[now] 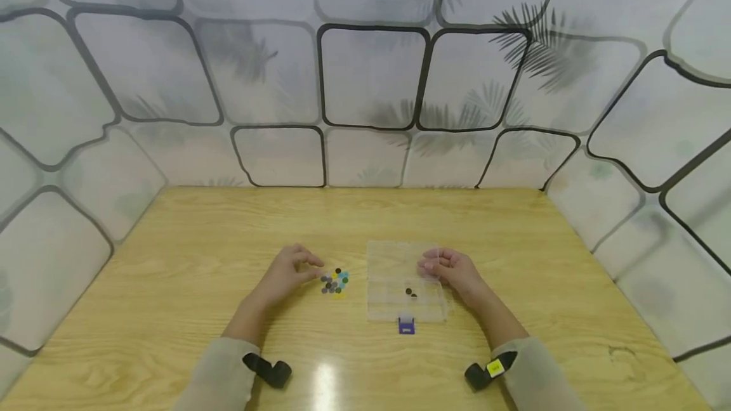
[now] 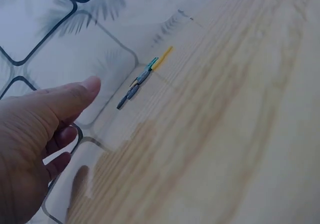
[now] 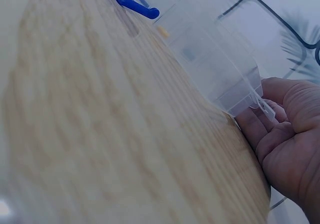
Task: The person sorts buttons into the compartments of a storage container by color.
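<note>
A loose cluster of small flat discs (image 1: 334, 282) in grey, green, blue, yellow and black lies on the table. Just left of it is my left hand (image 1: 294, 271), its fingers loosely bent and nothing between them. In the left wrist view the thumb and fingertips stand apart, short of the discs (image 2: 135, 86). My right hand (image 1: 454, 271) holds the right side of a clear plastic box (image 1: 379, 303), thumb and fingers at its corner in the right wrist view. A few dark discs (image 1: 408, 291) show inside the box.
A blue-purple latch (image 1: 406, 326) sticks out at the box's front edge. The wooden table (image 1: 228, 221) meets patterned curtains (image 1: 371, 75) at the back and sides. Black wrist mounts (image 1: 268, 371) sit on both sleeves.
</note>
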`<state>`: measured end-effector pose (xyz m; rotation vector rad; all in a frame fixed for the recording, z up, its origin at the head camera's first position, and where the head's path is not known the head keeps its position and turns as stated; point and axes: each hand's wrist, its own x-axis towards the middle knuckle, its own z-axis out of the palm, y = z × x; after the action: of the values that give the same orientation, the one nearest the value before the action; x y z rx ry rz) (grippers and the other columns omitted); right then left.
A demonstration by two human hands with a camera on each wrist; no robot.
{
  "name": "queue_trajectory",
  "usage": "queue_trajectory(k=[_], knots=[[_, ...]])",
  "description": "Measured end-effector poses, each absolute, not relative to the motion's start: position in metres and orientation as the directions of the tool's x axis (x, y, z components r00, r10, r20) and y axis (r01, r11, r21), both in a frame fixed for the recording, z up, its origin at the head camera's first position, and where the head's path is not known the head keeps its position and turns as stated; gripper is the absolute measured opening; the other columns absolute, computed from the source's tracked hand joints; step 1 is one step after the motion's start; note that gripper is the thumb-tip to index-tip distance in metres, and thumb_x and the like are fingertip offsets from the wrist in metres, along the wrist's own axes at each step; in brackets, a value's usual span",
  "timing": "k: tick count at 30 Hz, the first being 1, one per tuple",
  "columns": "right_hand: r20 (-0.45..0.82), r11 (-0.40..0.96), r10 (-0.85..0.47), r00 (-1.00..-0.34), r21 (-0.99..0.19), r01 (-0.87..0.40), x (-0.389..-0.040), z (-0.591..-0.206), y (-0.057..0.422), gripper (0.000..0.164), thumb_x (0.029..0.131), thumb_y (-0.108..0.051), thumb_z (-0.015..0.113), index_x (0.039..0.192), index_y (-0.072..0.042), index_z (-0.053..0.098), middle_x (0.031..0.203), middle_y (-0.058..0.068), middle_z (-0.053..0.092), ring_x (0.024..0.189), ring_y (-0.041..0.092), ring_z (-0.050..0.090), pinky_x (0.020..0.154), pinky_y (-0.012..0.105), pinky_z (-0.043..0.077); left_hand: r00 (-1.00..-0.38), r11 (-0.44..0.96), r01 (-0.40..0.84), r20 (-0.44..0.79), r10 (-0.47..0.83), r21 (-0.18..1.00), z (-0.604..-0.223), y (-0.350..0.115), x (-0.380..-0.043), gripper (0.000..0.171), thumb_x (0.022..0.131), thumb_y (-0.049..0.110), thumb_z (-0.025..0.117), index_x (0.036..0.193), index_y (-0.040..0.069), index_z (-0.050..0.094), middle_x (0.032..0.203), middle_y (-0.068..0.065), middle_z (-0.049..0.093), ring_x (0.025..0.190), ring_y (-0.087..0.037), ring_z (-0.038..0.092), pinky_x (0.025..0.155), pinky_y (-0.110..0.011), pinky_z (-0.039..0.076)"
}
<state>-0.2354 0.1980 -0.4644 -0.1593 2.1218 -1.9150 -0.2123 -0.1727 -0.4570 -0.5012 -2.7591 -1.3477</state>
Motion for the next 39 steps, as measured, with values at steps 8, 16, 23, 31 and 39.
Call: queue_trajectory(k=[8, 16, 23, 31, 39], knots=[[-0.134, 0.096, -0.269, -0.954, -0.989, 0.112, -0.234, -0.466, 0.198, 0.044, 0.091, -0.012, 0.064, 0.125, 0.009, 0.047, 0.104, 0.008, 0.07, 0.092, 0.012, 0.068, 0.08, 0.022, 0.052, -0.953, 0.63, 0.274, 0.118, 0.279, 0.727, -0.465, -0.173, -0.211, 0.008, 0.08, 0.028, 0.076, 0.085, 0.022, 0.074, 0.094, 0.004, 0.058, 0.094, -0.018, 0.045, 0.079, -0.034, 0.036], [-0.125, 0.117, -0.279, -0.952, -0.989, 0.096, -0.233, -0.463, 0.197, 0.044, 0.091, -0.014, 0.064, 0.125, 0.009, 0.048, 0.104, 0.007, 0.07, 0.091, 0.01, 0.068, 0.079, 0.022, 0.052, -0.952, 0.659, 0.296, 0.155, 0.264, 0.691, -0.47, -0.168, -0.21, 0.008, 0.077, 0.027, 0.079, 0.079, 0.025, 0.071, 0.094, 0.006, 0.058, 0.098, -0.021, 0.047, 0.088, -0.044, 0.035], [-0.121, 0.104, -0.282, -0.952, -0.99, 0.095, -0.232, -0.463, 0.198, 0.044, 0.091, -0.013, 0.063, 0.125, 0.01, 0.047, 0.105, 0.009, 0.069, 0.092, 0.01, 0.067, 0.08, 0.021, 0.052, -0.931, 0.672, 0.361, 0.208, 0.3, 0.647, -0.47, -0.163, -0.208, 0.011, 0.076, 0.026, 0.079, 0.079, 0.024, 0.069, 0.091, 0.007, 0.058, 0.094, -0.021, 0.048, 0.088, -0.044, 0.035], [-0.122, 0.121, -0.276, -0.953, -0.988, 0.092, -0.233, -0.464, 0.198, 0.046, 0.091, -0.014, 0.064, 0.126, 0.009, 0.047, 0.109, 0.012, 0.068, 0.094, 0.01, 0.067, 0.081, 0.021, 0.051, -0.909, 0.697, 0.417, 0.275, 0.313, 0.583, -0.475, -0.165, -0.208, 0.016, 0.074, 0.028, 0.08, 0.081, 0.022, 0.067, 0.09, 0.007, 0.059, 0.092, -0.019, 0.05, 0.09, -0.045, 0.037], [-0.124, 0.111, -0.273, -0.954, -0.989, 0.097, -0.233, -0.465, 0.198, 0.044, 0.091, -0.012, 0.063, 0.126, 0.01, 0.047, 0.109, 0.014, 0.068, 0.094, 0.011, 0.067, 0.081, 0.021, 0.051, -0.821, 0.737, 0.555, 0.398, 0.409, 0.386, -0.476, -0.164, -0.206, 0.015, 0.076, 0.029, 0.076, 0.079, 0.02, 0.065, 0.085, 0.008, 0.059, 0.086, -0.015, 0.052, 0.084, -0.041, 0.041]])
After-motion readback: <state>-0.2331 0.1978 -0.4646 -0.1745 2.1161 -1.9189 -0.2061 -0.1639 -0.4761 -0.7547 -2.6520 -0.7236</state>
